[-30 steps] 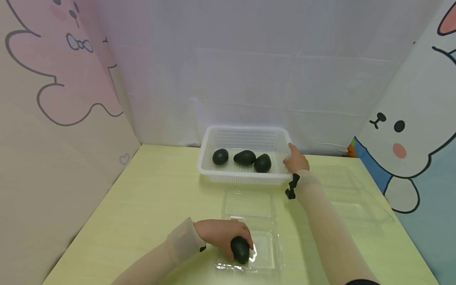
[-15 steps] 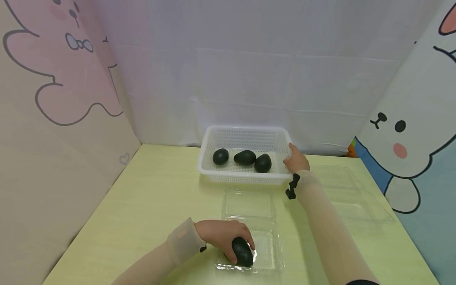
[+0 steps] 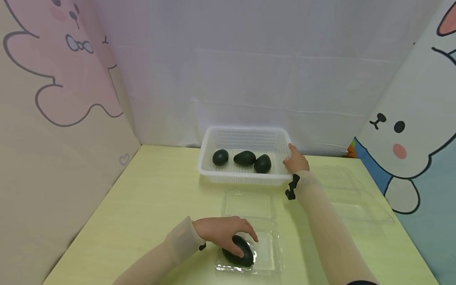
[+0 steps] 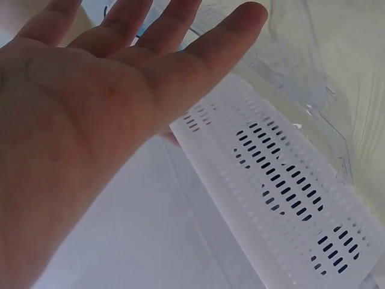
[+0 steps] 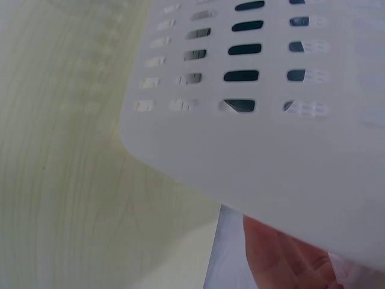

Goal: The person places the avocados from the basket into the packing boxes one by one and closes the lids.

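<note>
L hand (image 3: 225, 230) is nearer: fingers apart, directly over avocado (image 3: 248, 256) in clear tray (image 3: 268, 253), long axis approx. far-L to near-R. R hand (image 3: 297, 160) grips basket (image 3: 246, 176).

On the tabletop (image 3: 160, 198) before you, an avocado (image 3: 247, 253) in a container (image 3: 268, 249), behind that a basket (image 3: 246, 177), three avocados (image 3: 244, 158) inside

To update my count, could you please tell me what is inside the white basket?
Three dark avocados lie in the white basket; from above, they hide whatever is directly beneath.
</note>
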Demonstrator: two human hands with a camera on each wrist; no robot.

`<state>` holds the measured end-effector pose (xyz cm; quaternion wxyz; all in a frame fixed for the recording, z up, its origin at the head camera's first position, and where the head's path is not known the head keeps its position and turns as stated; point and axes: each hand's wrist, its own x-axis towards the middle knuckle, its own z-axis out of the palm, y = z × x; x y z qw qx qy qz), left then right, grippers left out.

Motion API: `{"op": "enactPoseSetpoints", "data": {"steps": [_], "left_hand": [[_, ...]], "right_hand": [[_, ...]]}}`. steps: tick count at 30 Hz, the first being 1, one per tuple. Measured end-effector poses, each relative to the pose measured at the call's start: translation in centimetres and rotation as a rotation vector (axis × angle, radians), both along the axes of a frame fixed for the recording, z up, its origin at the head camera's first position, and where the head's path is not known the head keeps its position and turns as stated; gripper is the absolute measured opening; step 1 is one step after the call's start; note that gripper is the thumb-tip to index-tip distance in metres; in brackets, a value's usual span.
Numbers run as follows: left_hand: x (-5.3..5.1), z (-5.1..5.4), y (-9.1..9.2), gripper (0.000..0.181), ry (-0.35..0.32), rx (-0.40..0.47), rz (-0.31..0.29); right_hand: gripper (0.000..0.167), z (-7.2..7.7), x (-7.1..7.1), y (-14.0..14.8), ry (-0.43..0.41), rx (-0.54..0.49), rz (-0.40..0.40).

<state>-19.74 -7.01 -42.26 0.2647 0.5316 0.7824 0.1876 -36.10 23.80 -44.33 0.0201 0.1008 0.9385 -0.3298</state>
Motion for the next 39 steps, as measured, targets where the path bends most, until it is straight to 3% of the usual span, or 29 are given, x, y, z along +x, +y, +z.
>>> {"op": "enactPoseSetpoints", "data": {"steps": [9, 16, 21, 25, 29, 34, 39], "left_hand": [[-0.1, 0.4, 0.2, 0.035, 0.067, 0.034, -0.006], [-0.4, 0.8, 0.7, 0.031, 0.144, 0.121, 0.006], [-0.6, 1.3, 1.1, 0.041, 0.285, 0.149, 0.075], [-0.7, 1.5, 1.3, 0.049, 0.455, 0.118, 0.123], [-1.1, 1.4, 1.4, 0.056, 0.577, 0.095, 0.162], [-1.7, 1.4, 1.7, 0.066, 0.637, 0.081, 0.229], [-2.5, 1.7, 1.7, 0.072, 0.613, 0.040, 0.301]], "right_hand": [[0.075, 0.1, 0.3, 0.0, 0.025, 0.022, 0.018], [0.074, 0.4, 0.8, -0.4, 0.028, 0.029, 0.012], [0.074, 0.5, 0.8, -0.3, 0.025, 0.034, 0.018], [0.075, 0.5, 0.8, -0.3, 0.024, 0.039, 0.019], [0.074, 0.5, 0.6, -0.4, 0.016, 0.028, 0.011], [0.074, 0.6, 0.6, -0.4, 0.013, 0.031, 0.009], [0.073, 0.9, 0.9, -0.5, 0.011, 0.037, 0.013]]}}
